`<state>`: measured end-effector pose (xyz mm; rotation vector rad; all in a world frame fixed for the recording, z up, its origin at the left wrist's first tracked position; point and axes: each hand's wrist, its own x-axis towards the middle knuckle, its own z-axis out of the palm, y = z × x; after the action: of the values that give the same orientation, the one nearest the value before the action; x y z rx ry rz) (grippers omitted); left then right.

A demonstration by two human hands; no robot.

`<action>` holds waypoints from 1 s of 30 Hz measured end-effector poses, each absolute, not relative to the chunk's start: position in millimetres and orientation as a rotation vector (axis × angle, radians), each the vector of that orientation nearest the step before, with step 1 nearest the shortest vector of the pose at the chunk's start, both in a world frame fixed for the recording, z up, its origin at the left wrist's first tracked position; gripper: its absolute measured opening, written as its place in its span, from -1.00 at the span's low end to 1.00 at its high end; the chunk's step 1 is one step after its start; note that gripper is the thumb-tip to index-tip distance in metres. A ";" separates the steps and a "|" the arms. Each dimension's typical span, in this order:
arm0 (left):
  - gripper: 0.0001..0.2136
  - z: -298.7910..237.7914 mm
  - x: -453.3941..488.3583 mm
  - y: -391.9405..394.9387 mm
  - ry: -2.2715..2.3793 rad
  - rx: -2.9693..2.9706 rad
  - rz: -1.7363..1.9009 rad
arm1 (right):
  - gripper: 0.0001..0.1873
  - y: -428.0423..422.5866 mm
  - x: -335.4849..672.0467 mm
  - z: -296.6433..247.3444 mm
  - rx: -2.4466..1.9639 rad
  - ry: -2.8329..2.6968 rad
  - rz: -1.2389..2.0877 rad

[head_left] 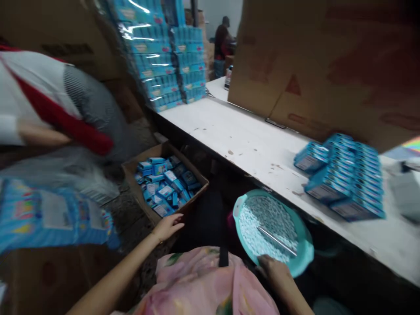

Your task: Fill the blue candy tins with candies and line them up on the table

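Hands work apart: the left hand (168,226) lies open, fingers loosely extended, touching the near corner of the carton (131,168). The right hand (274,267) is clamped on the near rim of the basin (303,258), which sits tilted below the table (236,131) edge, just in front of the person's lap.

Handling — the basin looks like thin plastic, light in itself but loaded with loose pellets (256,232) that would probably shift and spill at a steeper tilt. The rim is the only firm hold, and a one-sided hold likely lets it flex. A slim strip (277,240) lies loose on the pellets (material not discernible). The packs (166,183) in the carton appear to be light card — stiff enough to pinch by the sides, easily crushed.

Not visible: the right fingers under the rim, the basin's underside and support, the carton's depth. Motion blur obscures the pack print, the stacks (344,175) on the table and a co-worker's sleeve (82,131) at left.
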<state>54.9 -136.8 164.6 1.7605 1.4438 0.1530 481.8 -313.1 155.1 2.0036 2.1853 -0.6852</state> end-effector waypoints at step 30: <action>-0.75 100.9 -36.9 -24.8 2.151 1.520 -0.481 | -0.27 -73.6 493.2 225.8 2.180 2.305 0.379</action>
<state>-36.9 -24.8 100.9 1.5197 2.1513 -0.4809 493.2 -73.6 225.8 2.1802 2.3050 0.3795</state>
